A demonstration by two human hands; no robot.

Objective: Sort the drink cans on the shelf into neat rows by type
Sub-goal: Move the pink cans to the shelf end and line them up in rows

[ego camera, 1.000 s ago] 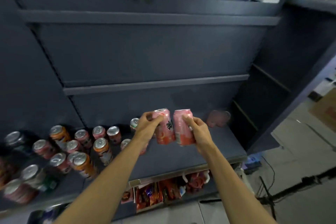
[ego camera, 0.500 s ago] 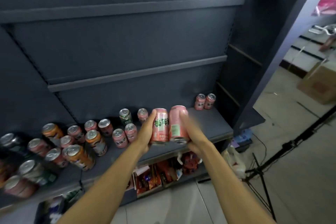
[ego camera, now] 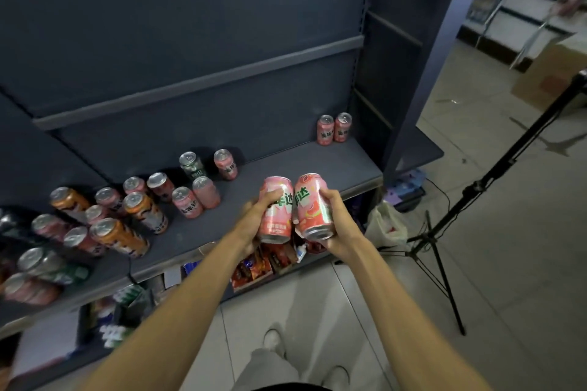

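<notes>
My left hand (ego camera: 258, 213) grips a pink can (ego camera: 277, 216) and my right hand (ego camera: 337, 225) grips a second pink can (ego camera: 313, 204). Both cans are held side by side above the front edge of the dark shelf (ego camera: 286, 165). Two pink cans (ego camera: 334, 128) stand together at the shelf's far right corner against the back wall. A mixed cluster of pink cans (ego camera: 197, 197), orange cans (ego camera: 144, 211) and a green can (ego camera: 191, 166) crowds the shelf's left half.
Snack packets (ego camera: 254, 267) fill the lower shelf under my hands. A white bag (ego camera: 386, 225) and a black tripod stand (ego camera: 444, 232) sit on the tiled floor to the right. A cardboard box (ego camera: 552, 73) is farther right. My shoes (ego camera: 274, 340) show below.
The view has swung down and right along the shelf. Both hands have carried their pink cans rightward and lower, away from the mixed cluster, and the pair at the far right corner came into view.
</notes>
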